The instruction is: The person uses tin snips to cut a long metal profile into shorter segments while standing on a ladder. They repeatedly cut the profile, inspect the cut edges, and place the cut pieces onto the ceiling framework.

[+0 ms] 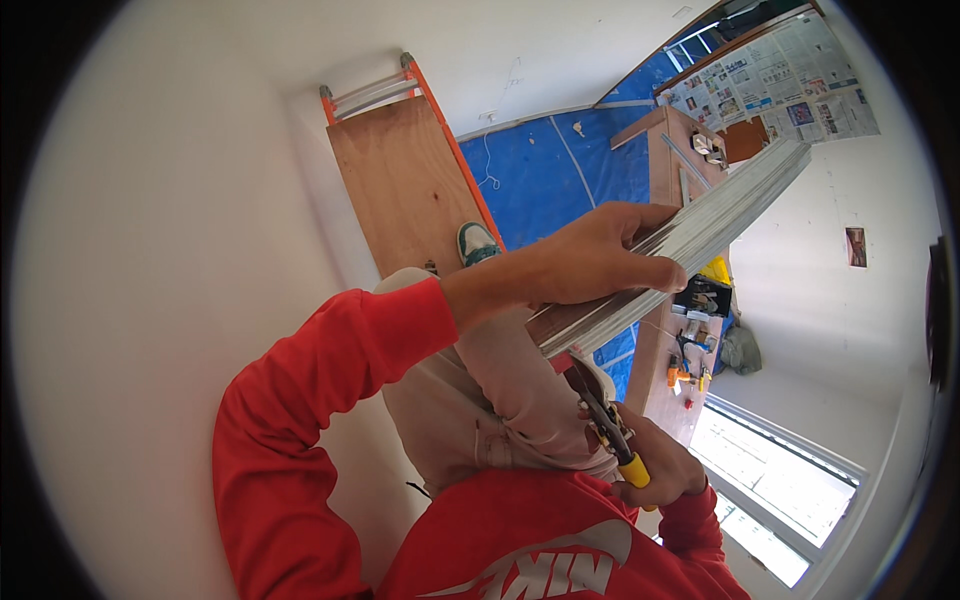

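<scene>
My left hand (605, 250) grips a long bundle of thin whitish-grey strips (735, 200) from its left side, thumb and fingers spread over opposite edges. The bundle slants from near my lap up to the far right; I cannot tell its material. Below its near end, my right hand (660, 462) is closed around a metal hand tool with yellow grips (632, 468), which looks like snips. Its jaws point toward the near end of the bundle. Whether they touch the strips, I cannot make out.
A plywood board (395, 180) lies on an orange-railed ladder or platform (455, 150), with my shoe (478, 243) on it. Blue sheeting (540, 160) covers the floor below. Right of me, a long wooden bench (655, 370) carries several tools, including an orange drill (673, 372). White walls stand close left.
</scene>
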Tool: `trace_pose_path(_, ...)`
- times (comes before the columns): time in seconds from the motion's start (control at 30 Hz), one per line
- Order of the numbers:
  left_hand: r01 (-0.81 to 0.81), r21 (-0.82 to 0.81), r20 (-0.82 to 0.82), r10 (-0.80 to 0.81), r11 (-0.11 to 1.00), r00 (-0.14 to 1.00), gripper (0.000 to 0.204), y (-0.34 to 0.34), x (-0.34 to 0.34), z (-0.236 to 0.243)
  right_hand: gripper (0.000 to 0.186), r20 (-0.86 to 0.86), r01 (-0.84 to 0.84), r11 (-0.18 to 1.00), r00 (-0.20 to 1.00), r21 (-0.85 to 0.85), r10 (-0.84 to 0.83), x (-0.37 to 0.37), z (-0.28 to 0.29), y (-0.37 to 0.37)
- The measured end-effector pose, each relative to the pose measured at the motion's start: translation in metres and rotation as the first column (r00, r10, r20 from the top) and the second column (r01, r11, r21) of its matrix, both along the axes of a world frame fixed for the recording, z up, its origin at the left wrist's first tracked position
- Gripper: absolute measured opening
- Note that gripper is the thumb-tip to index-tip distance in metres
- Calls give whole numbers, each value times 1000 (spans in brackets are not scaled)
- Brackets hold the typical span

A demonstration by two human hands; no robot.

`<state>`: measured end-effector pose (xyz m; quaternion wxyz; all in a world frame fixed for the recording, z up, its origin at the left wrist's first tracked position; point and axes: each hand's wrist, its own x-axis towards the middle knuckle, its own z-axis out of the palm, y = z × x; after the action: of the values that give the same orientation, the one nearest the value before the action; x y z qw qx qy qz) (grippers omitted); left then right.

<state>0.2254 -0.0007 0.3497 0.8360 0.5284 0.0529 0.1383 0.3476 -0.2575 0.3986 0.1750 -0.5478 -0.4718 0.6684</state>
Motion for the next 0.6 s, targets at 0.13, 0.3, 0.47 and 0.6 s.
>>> trace_pose_path(0.13,-12,9,-14,12,1000,1000,79,-2,-2,1,99,-1,-11,1000,1000,8,11,1,0,1)
trace_pose_path(0.3,19,-10,14,-19,1000,1000,90,0,0,-1,99,-5,-17,1000,1000,16,17,1,-1,1)
trace_pose_path(0.47,-12,5,-4,12,1000,1000,84,-2,0,-1,99,-18,-11,1000,1000,20,11,2,-2,1)
trace_pose_path(0.6,-28,13,-9,28,1000,1000,81,-3,-1,-1,99,-5,-8,1000,1000,-16,8,3,-1,1)
